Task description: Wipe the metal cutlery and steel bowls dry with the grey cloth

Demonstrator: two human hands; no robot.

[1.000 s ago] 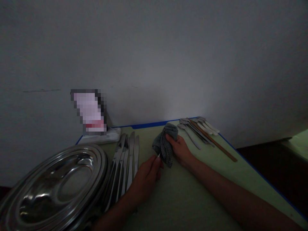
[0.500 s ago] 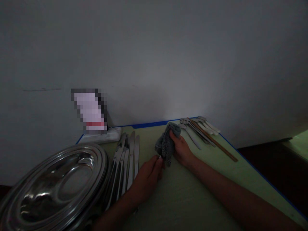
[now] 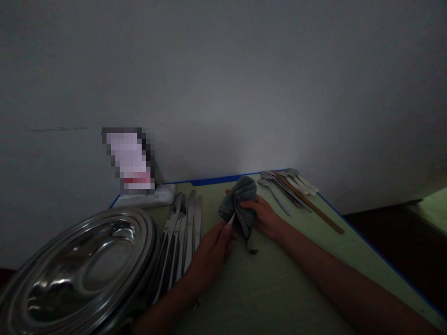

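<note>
Over the middle of the table, my right hand (image 3: 263, 216) is closed on a grey-blue cloth (image 3: 246, 188) with a checked underside. My left hand (image 3: 214, 246) grips a slim, shiny piece of cutlery (image 3: 231, 219). Its far end goes into the folds of the cloth, so whether it is a knife, fork or spoon cannot be told. Several metal table knives (image 3: 190, 228) lie side by side just left of my left hand. A metal spoon (image 3: 277, 197) rests on the table beyond my right hand.
Stacked oval metal dishes (image 3: 108, 265) fill the left front. Behind them a blurred-out phone-like device (image 3: 129, 158) leans above a white block (image 3: 148, 197). Forks (image 3: 286, 188), wooden chopsticks (image 3: 314, 207) and white-handled cutlery (image 3: 302, 184) lie at the right. A wall (image 3: 223, 83) rises behind the table.
The cloth has shifted slightly left and been turned, showing more of its plain side, and a corner now hangs lower. Both hands keep their grips; the left has moved slightly left.
</note>
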